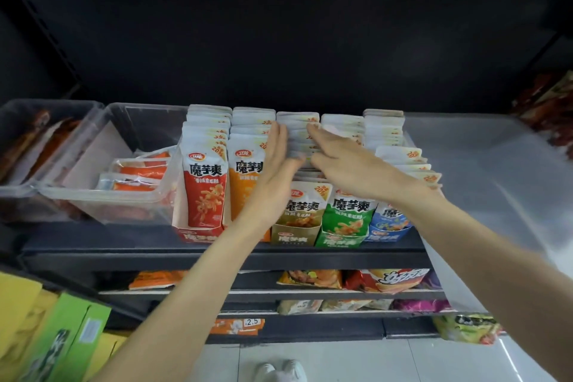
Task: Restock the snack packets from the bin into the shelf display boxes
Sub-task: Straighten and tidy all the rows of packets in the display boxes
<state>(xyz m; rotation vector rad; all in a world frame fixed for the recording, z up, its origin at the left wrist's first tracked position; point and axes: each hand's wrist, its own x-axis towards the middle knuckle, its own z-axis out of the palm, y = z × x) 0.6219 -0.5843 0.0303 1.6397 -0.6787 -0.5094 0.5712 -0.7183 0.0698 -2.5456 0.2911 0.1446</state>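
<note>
Item 1: black shelf [297, 250], on which we find five display boxes side by side, red, orange, brown, green and blue.
Item 2: clear plastic bin [102, 201] at the left end, just beside the red box [198, 234]; a few orange snack packets [139, 170] lie in it.
Item 3: brown box [294, 237], middle of the row, its packets [297, 121] standing upright in a file.
Item 4: our left hand [276, 164], fingers straight, flat against the left side of that file.
Item 5: our right hand [344, 164], fingers extended, resting on the packet tops; it grasps nothing we can see.
</note>
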